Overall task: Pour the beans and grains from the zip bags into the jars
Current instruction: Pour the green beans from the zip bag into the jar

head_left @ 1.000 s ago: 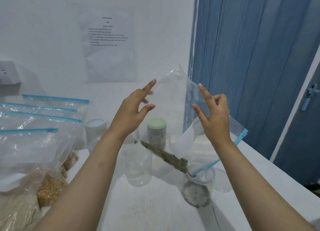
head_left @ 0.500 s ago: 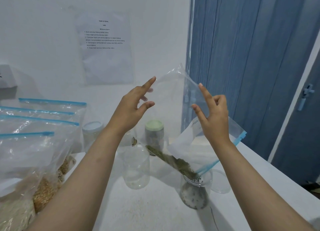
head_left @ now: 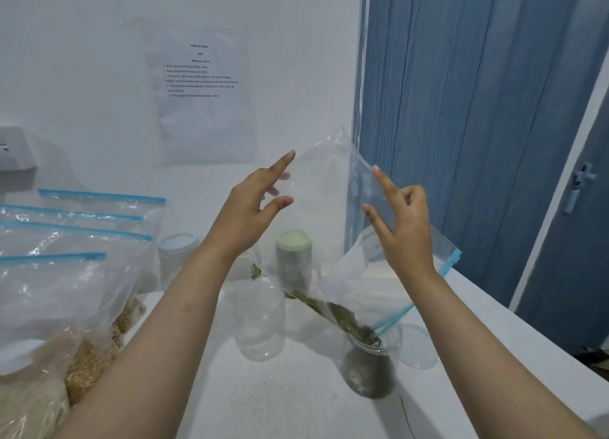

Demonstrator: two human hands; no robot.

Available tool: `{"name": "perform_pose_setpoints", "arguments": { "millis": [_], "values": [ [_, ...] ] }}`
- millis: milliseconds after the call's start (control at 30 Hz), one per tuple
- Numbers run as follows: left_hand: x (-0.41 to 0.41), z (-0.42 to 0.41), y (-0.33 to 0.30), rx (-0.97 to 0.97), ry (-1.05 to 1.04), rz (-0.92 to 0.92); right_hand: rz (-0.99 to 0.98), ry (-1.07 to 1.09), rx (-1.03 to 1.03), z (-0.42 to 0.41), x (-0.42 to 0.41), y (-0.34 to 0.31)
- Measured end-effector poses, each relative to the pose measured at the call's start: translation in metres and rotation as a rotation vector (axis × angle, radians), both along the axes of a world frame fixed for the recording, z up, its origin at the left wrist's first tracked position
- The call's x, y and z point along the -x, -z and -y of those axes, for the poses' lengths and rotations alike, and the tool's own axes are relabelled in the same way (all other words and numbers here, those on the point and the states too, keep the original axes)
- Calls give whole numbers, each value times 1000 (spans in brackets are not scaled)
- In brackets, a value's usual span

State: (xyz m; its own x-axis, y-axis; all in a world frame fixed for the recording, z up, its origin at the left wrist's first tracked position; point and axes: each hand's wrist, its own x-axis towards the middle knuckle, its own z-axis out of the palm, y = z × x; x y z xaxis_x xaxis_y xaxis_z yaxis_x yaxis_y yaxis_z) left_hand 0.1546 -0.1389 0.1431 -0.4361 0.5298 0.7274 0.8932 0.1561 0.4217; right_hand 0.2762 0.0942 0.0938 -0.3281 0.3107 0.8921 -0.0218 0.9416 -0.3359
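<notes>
zip bag (head_left: 333,214) mouth in jar (head_left: 369,366) | empty jar (head_left: 260,326) left | filled bags (head_left: 66,274) far left

- left hand (head_left: 253,204) and right hand (head_left: 403,231) hold a tilted clear zip bag (head_left: 333,214) up by its sides.
- green beans (head_left: 336,313) run down its lower fold into an open jar (head_left: 369,369).
- an empty jar (head_left: 260,323) stands just beside, on the white table (head_left: 280,405).

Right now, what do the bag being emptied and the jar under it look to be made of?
Zip bag: thin, clear, soft plastic film, glossy; it creases and the capped jar behind shows through; blue zip strip.
Jar: clear and rigid, green beans visible through its wall; glass or hard plastic, I cannot tell.
</notes>
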Motion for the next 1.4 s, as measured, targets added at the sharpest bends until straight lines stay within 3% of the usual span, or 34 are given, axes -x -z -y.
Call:
{"name": "perform_pose_setpoints", "arguments": {
  "millis": [933,1400],
  "values": [
    [-8,-2,-5,-29,34,7,12,-11,13,4,-8,-3],
    [-5,-3,-8,-20,49,17,-10,-78,182,0,-11,-5]
  ]
}}
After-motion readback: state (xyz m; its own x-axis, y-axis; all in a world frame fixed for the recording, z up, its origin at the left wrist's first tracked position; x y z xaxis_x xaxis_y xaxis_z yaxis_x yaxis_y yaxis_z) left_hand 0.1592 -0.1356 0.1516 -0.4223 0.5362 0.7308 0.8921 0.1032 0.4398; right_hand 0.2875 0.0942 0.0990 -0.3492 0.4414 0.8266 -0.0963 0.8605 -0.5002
